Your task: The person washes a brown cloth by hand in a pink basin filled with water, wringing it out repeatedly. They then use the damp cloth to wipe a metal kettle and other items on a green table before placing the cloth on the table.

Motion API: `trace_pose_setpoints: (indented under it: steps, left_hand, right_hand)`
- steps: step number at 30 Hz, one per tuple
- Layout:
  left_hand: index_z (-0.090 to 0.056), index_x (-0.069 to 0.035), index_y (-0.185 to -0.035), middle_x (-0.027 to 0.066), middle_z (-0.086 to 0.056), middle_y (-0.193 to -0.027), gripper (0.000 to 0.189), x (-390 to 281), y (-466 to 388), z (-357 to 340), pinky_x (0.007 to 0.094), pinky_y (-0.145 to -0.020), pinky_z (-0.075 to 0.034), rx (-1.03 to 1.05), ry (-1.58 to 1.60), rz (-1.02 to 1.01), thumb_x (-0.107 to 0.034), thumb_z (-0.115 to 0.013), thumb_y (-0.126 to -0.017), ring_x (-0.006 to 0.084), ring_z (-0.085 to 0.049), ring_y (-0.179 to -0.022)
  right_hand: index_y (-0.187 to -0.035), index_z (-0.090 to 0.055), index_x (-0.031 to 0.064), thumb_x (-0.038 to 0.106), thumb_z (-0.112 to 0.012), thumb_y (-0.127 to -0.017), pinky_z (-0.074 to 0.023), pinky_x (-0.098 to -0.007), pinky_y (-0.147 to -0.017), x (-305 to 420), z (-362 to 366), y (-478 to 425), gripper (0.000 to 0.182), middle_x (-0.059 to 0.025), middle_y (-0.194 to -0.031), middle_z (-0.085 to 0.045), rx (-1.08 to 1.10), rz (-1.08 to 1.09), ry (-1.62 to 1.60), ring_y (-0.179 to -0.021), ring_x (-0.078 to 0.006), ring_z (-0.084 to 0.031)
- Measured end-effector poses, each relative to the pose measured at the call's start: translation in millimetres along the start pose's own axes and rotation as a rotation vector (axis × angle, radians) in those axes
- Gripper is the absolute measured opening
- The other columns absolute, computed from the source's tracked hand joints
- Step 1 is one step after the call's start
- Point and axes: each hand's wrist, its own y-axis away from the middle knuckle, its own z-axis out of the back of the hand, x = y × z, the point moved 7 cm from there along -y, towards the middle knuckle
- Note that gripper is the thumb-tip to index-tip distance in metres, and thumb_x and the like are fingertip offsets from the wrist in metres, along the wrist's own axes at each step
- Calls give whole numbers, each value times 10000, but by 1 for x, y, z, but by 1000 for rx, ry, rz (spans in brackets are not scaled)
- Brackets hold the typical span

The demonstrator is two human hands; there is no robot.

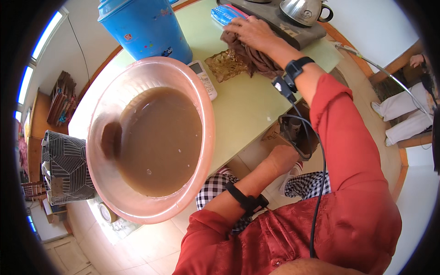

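My right hand [252,34] is pressed over a bunched brown cloth [256,60] on the pale green tabletop [240,113], fingers stretched along its top. Its fingertips come close to a blue and pink box [228,14]. Against the cloth sits an amber glass ashtray [227,65]. Below the table's front edge, my left hand [283,158] hangs by an open carton [299,137] holding a can; its fingers are hidden. A large pink plastic basin [206,151] of murky brown water [161,144] is at the left, with a dark brown object [111,140] at its inner wall.
A white remote control [206,82] lies beside the basin. Behind stand a blue bucket [147,31] and a metal kettle [302,13] on a dark tray [275,24]. A black cable [321,192] runs down past my body. Another person's legs [405,113] show at right.
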Motion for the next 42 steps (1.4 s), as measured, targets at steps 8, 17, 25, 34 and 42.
trace_pose_setpoints:
  steps: [8,17,25,34,42]
  left_hand:
    - [-671,-10,-761,190,-665,-777,135,-8,-1,-6,454,-635,-534,127,22,-21,-61,-548,-740,377,-663,-762]
    - [-697,-45,-839,185,-679,-865,178,4,4,-11,472,-713,-525,238,-93,-24,-107,-542,-777,384,-657,-835]
    - [-714,-52,-847,193,-686,-871,185,-28,-2,-8,448,-738,-543,227,-105,-60,-68,-542,-781,363,-669,-867]
    - [-706,-60,-827,183,-678,-828,179,-15,-8,-16,474,-718,-528,196,-146,-55,-72,-542,-757,368,-660,-832]
    - [-688,-50,-773,189,-669,-777,155,-42,-3,-2,467,-656,-530,196,-27,-169,-78,-536,-768,376,-660,-743]
  right_hand:
    - [-1168,-638,301,106,-515,-874,-495,-410,-882,2,-45,25,374,62,-1211,-602,220,-121,-294,-938,-318,-571]
    - [-1190,-629,247,270,-575,-857,-465,-455,-928,-10,22,135,338,39,-1287,-552,270,-327,-422,-1103,-337,-529]
    - [-1177,-619,163,425,-663,-815,-421,-461,-967,18,64,187,449,2,-1318,-512,93,-254,-320,-1220,-288,-444]
    - [-1104,-643,159,300,-698,-796,-477,-389,-886,-13,45,154,343,-12,-1193,-565,-80,-252,-268,-1053,-280,-525]
    - [-1107,-646,192,315,-660,-813,-494,-392,-874,-103,75,128,319,10,-1183,-579,-166,-368,-51,-1028,-286,-546]
